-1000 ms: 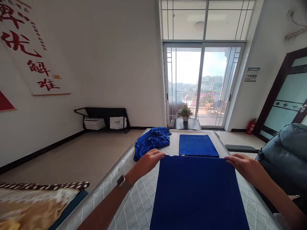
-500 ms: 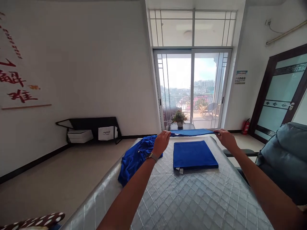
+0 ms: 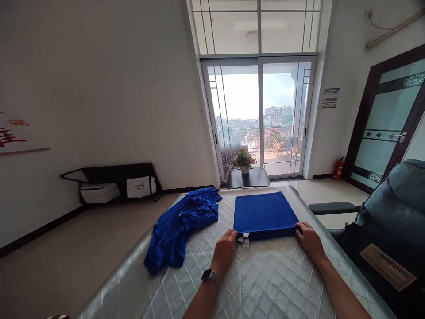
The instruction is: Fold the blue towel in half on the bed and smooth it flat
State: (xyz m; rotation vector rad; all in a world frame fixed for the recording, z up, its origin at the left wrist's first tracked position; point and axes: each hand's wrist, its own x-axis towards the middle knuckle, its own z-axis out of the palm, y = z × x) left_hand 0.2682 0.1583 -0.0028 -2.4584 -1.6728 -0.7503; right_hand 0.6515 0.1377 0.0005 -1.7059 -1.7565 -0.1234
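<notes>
A stack of folded blue towels [image 3: 264, 212] lies on the quilted grey mattress [image 3: 265, 283]. My left hand [image 3: 226, 249] rests at the stack's near left corner, by white tags, with its fingers curled on the edge. My right hand [image 3: 308, 239] grips the stack's near right corner. A watch sits on my left wrist. To the left of the stack lies a crumpled heap of blue towels [image 3: 181, 226], touched by neither hand.
A grey armchair [image 3: 388, 221] stands close on the right. Past the mattress's far end a small dark table [image 3: 248, 177] with a potted plant [image 3: 243, 159] stands before the sliding glass door. A low black shelf [image 3: 113, 177] stands by the left wall.
The towel I held stretched out over the far end has come down onto the folded one. Both hands have drawn back to the stack's near corners.
</notes>
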